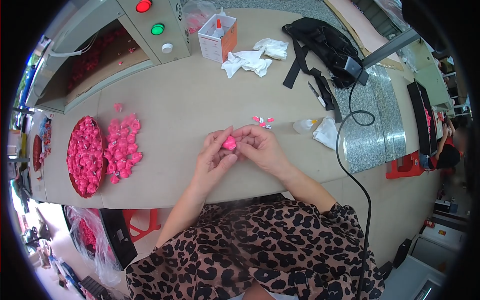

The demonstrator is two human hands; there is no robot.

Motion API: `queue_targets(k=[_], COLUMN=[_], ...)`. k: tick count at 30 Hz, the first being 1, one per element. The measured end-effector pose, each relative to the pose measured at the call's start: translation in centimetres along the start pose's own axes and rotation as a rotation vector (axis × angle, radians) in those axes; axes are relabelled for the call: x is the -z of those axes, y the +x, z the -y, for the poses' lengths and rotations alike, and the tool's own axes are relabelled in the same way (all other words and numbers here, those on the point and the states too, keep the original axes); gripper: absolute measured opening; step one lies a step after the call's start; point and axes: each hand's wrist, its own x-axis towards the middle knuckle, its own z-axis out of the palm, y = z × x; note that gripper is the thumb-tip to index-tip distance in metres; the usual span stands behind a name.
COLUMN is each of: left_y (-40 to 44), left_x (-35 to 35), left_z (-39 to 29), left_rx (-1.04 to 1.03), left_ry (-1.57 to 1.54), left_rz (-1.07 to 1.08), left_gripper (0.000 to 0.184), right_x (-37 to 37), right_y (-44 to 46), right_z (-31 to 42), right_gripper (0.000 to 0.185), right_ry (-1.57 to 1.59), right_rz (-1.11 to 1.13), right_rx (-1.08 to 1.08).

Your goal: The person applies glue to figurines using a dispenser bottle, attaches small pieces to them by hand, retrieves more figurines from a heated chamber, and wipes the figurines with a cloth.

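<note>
A small, bright pink, rounded plastic-looking piece point(229, 143) is pinched between my two hands above the table's near side. The fingers of my left hand point(212, 159) close on it from the left, and those of my right hand point(261, 149) meet it from the right. Its exact kind is too small to tell. Just beyond my right hand lie several tiny pink and silvery bits point(262, 120). A small translucent bottle with a yellow tip point(303, 126) lies to their right, beside a folded white cloth point(325, 133).
Left stands a red-rimmed basket point(104, 165) full of pink pieces, with a loose heap of similar pieces point(122, 145) beside it. Behind are a grey machine point(172, 30) with buttons, a box point(209, 46), tissues point(247, 62) and a black bag point(322, 47). A black cable point(368, 200) hangs right.
</note>
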Motion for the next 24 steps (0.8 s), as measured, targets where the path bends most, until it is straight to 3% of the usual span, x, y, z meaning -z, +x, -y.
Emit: queue_targets(k=[6,19,22,24], left_y=[0.1,-0.4,-0.3,-0.3], left_x=[0.6,0.6,0.6,0.7], left_z=[1.1,1.9,1.6,1.6], left_rx=[-0.033,0.153,0.157,0.169], left_ry=[0.127,0.144,0.145,0.138], left_rz=[0.0,-0.116,-0.122,-0.124], left_gripper=[0.037,0.027,0.026,0.025], right_x=[0.1,-0.5,0.0,2.2], right_y=[0.0,-0.3,-2.4,-4.1], right_z=[-0.6,-0.3,1.5,0.6], right_gripper=[0.017,0.016,0.018,0.026], right_ry=[-0.053,-0.097,-0.215,-0.388], right_rz=[0.023,-0.04,-0.298,-0.536], right_rx=[0.039,0.052,0.211,0.681])
